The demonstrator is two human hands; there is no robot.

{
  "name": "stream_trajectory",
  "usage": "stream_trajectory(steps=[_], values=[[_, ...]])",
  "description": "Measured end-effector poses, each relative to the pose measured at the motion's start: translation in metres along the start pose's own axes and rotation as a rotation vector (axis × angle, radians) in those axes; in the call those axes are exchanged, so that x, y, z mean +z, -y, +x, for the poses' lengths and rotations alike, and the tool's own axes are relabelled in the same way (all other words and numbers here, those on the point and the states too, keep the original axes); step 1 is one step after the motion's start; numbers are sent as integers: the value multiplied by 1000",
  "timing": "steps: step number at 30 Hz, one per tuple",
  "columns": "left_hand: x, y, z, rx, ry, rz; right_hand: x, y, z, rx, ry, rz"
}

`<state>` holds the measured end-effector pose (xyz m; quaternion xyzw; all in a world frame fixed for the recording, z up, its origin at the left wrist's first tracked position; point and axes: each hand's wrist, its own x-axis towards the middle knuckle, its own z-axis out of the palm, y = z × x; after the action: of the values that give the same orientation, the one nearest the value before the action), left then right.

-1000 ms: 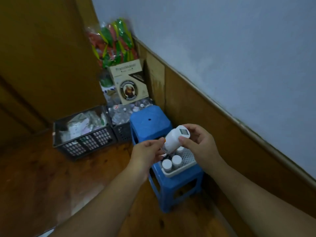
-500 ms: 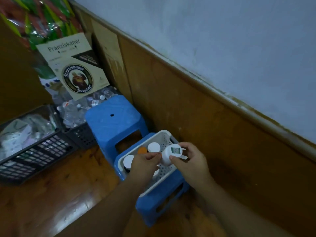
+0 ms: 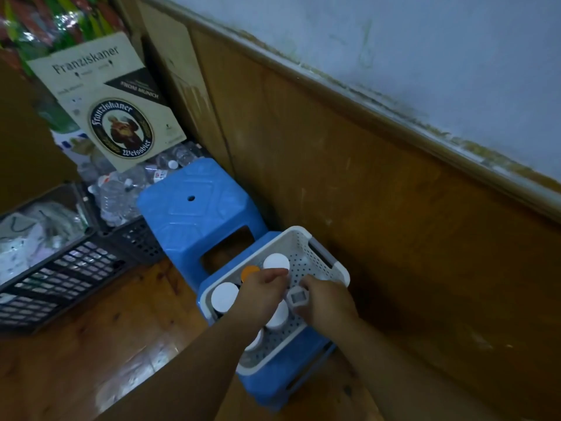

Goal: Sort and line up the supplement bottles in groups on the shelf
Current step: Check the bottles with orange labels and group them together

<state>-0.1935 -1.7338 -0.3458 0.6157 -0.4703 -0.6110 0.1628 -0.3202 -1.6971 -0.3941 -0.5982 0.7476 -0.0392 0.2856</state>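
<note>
The right hand [image 3: 326, 302] curls its fingers round a white supplement bottle [image 3: 298, 298] standing in the white perforated basket [image 3: 315, 253] on a blue stool [image 3: 282, 381], a small square label on its cap. The left hand [image 3: 261, 294] hovers over other white-capped bottles [image 3: 225, 296], fingers bent, its grip unclear. Behind, a cardboard box [image 3: 106, 98] reads "Franziskaner Weissbier" and "FROM MUNICH"
</note>
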Motion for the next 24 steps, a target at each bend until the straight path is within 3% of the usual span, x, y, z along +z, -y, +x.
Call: stream_trajectory(steps=[5,8,11,14,24], values=[[-10,-4,-11,58,-40,73,-4,6,-3,23,30,48],[-19,-16,-30,145,-94,258,-23,15,-18,-28,-26,134],[-37,-41,-55,261,-118,574,-57,39,-34,-171,-100,55],[-62,-83,-91,334,-144,785,-109,72,-57,-273,-134,-54],[-190,-199,-282,431,-499,944,-247,243,-164,-554,-258,-105]])
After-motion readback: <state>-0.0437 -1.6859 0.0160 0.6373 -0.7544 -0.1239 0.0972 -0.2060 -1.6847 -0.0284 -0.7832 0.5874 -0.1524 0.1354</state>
